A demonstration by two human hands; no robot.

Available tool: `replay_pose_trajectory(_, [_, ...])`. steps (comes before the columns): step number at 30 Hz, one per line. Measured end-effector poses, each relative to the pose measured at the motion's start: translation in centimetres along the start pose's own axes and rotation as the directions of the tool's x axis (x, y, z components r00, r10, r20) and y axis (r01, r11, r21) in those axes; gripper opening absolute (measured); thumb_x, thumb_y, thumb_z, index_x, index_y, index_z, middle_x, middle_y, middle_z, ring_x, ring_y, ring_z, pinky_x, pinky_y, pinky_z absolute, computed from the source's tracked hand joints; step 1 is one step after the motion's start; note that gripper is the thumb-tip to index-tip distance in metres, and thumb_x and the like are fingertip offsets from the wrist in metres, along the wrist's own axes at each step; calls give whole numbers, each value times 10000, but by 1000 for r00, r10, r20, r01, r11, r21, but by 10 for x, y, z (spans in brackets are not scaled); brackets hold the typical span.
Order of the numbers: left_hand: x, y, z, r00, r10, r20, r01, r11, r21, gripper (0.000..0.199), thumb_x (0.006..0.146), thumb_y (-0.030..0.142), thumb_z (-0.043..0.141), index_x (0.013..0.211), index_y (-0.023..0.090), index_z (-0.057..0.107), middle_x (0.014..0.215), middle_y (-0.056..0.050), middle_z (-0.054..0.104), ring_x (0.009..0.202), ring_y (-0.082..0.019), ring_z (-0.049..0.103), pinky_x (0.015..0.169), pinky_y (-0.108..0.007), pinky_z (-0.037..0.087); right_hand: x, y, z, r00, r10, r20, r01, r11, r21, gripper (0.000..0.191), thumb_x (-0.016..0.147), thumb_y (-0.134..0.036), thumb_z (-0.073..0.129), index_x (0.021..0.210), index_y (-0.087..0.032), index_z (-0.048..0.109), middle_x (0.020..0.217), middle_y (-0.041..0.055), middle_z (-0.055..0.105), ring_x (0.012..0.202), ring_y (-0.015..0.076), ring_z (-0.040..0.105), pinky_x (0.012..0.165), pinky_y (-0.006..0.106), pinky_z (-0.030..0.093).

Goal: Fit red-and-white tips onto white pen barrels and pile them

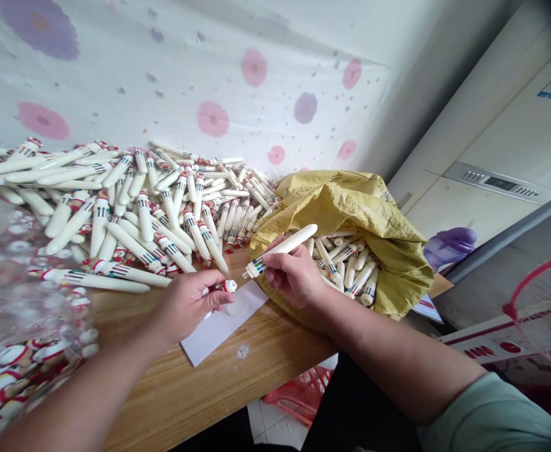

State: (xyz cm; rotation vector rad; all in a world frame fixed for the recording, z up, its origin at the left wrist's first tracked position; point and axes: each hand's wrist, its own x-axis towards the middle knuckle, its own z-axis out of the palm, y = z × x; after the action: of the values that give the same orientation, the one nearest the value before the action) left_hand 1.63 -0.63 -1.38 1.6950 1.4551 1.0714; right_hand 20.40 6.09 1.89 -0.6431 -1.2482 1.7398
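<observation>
Between the thumb and fingers of my right hand [294, 270] is a white multicolour pen [287, 247], tilted, its bare end with coloured sliders pointing down and left. My left hand [200, 298] pinches a small white and red pen topper [230, 286]; the fingers hide most of it. The two hands are a short way apart, above a white paper sheet [219, 326]. Behind them lies a large heap of pens [162, 207] with red and white toppers. A yellow woven sack [398, 270] by my right hand holds many pens without toppers.
At the left, a clear plastic bag [26, 282] holds many toppers [12, 376]. The wooden table [172, 402] ends at a front edge near me. A flowered sheet [172, 75] covers the wall behind. A red basket [299, 395] stands below; a fan [548, 307] is at the right.
</observation>
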Motion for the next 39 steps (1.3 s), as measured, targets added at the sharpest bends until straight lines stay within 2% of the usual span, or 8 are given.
replay_pose_trajectory(12, [-2, 9, 4, 1000, 10, -5, -10, 1000, -1, 387, 733, 498, 630, 503, 204, 526, 453, 17, 494, 438, -130, 431, 439, -224, 290, -2, 17, 0, 992, -60, 112, 68, 995, -74, 248, 650, -274, 776, 664, -172, 551, 469, -57, 542, 372, 63, 431, 363, 188, 294])
replay_pose_trajectory(20, [-5, 13, 5, 994, 64, -83, -55, 993, 109, 365, 674, 429, 689, 450, 194, 522, 459, 22, 431, 492, -124, 396, 480, -230, 262, -2, 30, 8, 968, -163, 189, 202, 956, -213, 255, 697, -329, 726, 666, -202, 508, 501, -62, 509, 396, 69, 413, 385, 206, 310])
replay_pose_trajectory(25, [-6, 13, 4, 991, 5, -131, -6, 1000, -5, 309, 668, 414, 692, 489, 196, 566, 483, 18, 469, 513, -127, 405, 483, -228, 274, 3, 30, 19, 951, -266, 160, 306, 891, -336, 279, 663, -343, 723, 643, -210, 479, 515, -65, 458, 468, 77, 397, 444, 215, 310])
replay_pose_trajectory(30, [2, 1, 1, 967, -184, -174, 136, 958, -252, 377, 637, 505, 739, 568, 174, 572, 468, 40, 453, 459, -100, 372, 435, -210, 263, 31, 9, 12, 969, -107, 224, 168, 947, -275, 292, 659, -382, 756, 703, -181, 550, 525, -61, 488, 415, 62, 383, 384, 200, 275])
replay_pose_trajectory(32, [6, -1, -1, 934, -297, -200, 183, 877, -445, 385, 615, 490, 776, 606, 164, 571, 468, 45, 459, 433, -85, 365, 402, -190, 254, 50, -10, 9, 984, -142, 107, 161, 966, -203, 283, 687, -375, 737, 712, -187, 527, 467, -90, 423, 358, 48, 316, 346, 188, 222])
replay_pose_trajectory(35, [12, -1, -7, 830, -521, -199, 180, 588, -789, 309, 682, 386, 768, 684, 146, 574, 513, 39, 485, 416, -63, 393, 364, -145, 255, 90, -41, 13, 951, -302, -71, 269, 916, -299, 210, 766, -347, 683, 786, -182, 554, 517, -61, 496, 389, 60, 397, 374, 183, 311])
replay_pose_trajectory(37, [15, 2, -14, 740, -652, -169, 128, 383, -915, 238, 783, 328, 687, 712, 133, 570, 563, 12, 517, 434, -59, 447, 356, -117, 278, 120, -59, 18, 918, -377, -122, 276, 831, -484, 297, 792, -354, 677, 998, -155, 597, 755, 43, 652, 583, 109, 579, 515, 220, 463])
replay_pose_trajectory(39, [18, 3, -24, 665, -729, -160, 55, 261, -964, 207, 854, 285, 592, 716, 132, 562, 599, -11, 540, 462, -67, 496, 358, -108, 327, 141, -70, 21, 882, -443, -162, 241, 719, -652, 524, 763, -354, 715, 1206, -129, 549, 1081, 150, 661, 886, 181, 647, 725, 293, 528])
